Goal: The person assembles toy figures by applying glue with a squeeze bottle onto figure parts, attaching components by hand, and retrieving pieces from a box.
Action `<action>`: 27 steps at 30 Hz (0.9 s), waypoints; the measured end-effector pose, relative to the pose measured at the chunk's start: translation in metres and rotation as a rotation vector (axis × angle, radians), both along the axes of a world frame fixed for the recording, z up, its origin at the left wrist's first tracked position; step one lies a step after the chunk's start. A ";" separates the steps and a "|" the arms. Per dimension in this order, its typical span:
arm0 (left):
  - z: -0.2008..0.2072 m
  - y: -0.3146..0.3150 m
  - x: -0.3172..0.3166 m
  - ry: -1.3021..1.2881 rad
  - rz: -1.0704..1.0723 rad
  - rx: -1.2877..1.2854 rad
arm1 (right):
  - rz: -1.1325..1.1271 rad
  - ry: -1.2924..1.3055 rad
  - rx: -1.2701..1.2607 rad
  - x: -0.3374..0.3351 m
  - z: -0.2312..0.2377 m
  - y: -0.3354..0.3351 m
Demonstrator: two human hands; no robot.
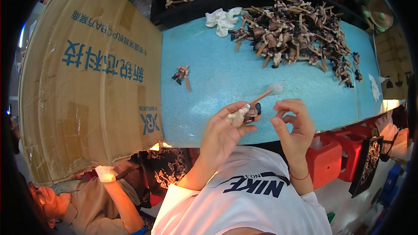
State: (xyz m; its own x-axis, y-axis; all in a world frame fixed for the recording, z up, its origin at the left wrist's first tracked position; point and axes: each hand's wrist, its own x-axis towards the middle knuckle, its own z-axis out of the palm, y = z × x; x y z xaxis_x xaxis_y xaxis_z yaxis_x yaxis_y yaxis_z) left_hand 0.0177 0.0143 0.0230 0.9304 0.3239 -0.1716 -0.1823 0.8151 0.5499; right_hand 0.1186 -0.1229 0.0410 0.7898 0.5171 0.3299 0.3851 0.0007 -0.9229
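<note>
My left hand [224, 126] is closed round a small painted figurine [251, 114], brown and dark with pale parts. A flat wooden stick [261, 97] slants up from beside it, and a white fluffy tuft [275, 88] shows at its far end; I cannot tell whether they touch. Just to the right, my right hand [294, 124] is raised with its fingers curled and thumb close to the index finger; anything between them is too small to make out. Another figurine [180, 75] with a stick lies alone on the left part of the blue table [209, 61].
A heap of similar figurines [296, 35] with sticks covers the far right. Beside it lies a crumpled white cloth [223, 21]; dark trays [196, 11] stand behind. A tall cardboard box [91, 104] walls the left. Red stools [324, 161] and a co-worker's gloved hand [105, 174] are nearby.
</note>
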 end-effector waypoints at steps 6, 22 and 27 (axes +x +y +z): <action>0.000 -0.008 0.002 -0.011 -0.183 -0.326 | 0.042 -0.219 -0.177 -0.006 0.009 0.009; -0.008 -0.017 0.000 -0.145 -0.301 -0.489 | 0.072 -0.330 -0.136 -0.014 0.021 0.003; -0.003 -0.017 -0.002 -0.200 -0.281 -0.312 | 0.079 -0.317 -0.061 -0.017 0.020 0.000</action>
